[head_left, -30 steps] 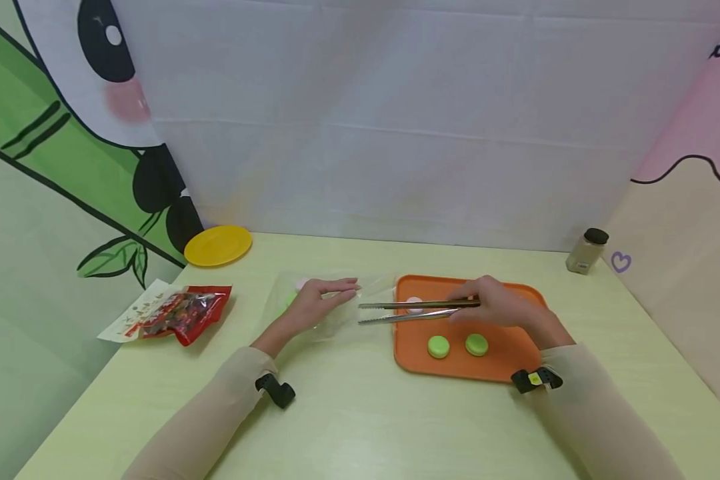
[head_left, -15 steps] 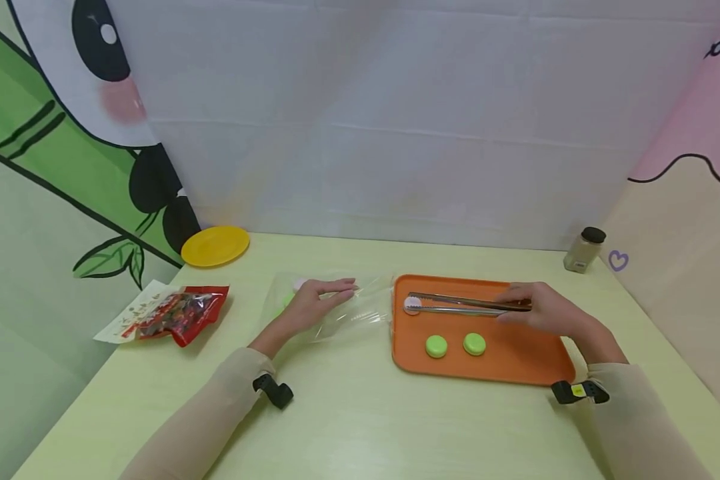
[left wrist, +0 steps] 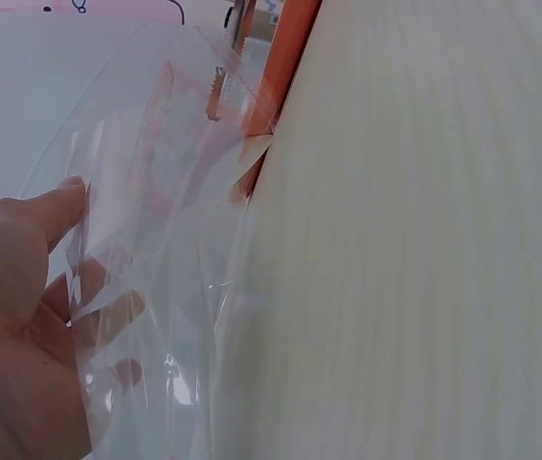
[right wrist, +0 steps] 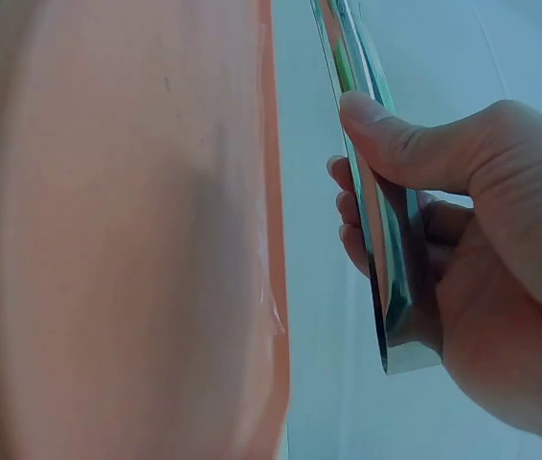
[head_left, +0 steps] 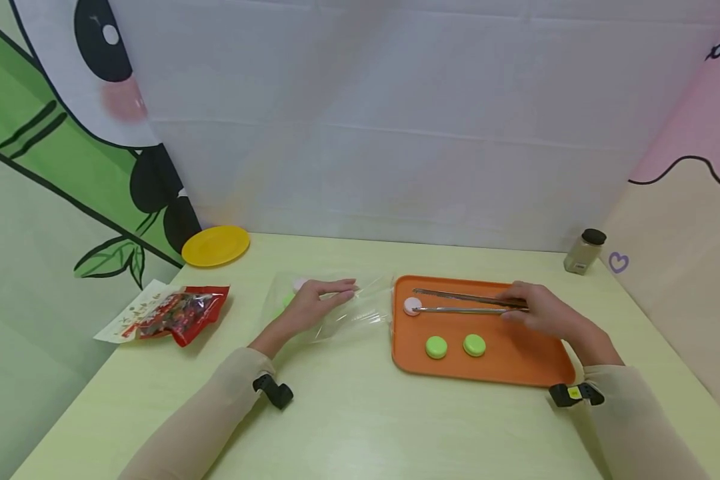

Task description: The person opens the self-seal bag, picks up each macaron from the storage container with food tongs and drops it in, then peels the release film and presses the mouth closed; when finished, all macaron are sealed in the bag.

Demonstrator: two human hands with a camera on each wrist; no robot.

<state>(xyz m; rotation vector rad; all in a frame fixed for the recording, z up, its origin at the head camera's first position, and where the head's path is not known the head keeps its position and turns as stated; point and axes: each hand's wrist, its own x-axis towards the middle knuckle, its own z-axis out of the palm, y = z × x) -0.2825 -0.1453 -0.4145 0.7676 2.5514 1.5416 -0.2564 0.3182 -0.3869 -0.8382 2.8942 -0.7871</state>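
A clear plastic bag (head_left: pixel 360 313) lies left of the orange tray (head_left: pixel 504 363), with a green and a pale pink piece partly visible inside it. My left hand (head_left: pixel 315 307) is at the bag; the left wrist view shows its thumb at the film's edge and its loosely spread fingers seen through the plastic (left wrist: pixel 170 316). My right hand (head_left: pixel 546 310) grips metal tongs (head_left: pixel 468 310) above the tray. The tips of the tongs stand apart near a pale pink macaron (head_left: pixel 412 306), one arm's tip at its side. Two green macarons (head_left: pixel 436 347) sit nearer the front of the tray.
A red and white snack packet (head_left: pixel 174 313) lies at the left edge of the table, with a yellow plate (head_left: pixel 216 246) behind it. At the back right stands a jar with a black lid (head_left: pixel 585 251). A white sheet (head_left: pixel 384 133) hangs behind the table.
My right hand has moved right with the tongs, bringing their tips from beside the bag to the pink macaron; in the last half second they spread slightly. My left hand stays in place.
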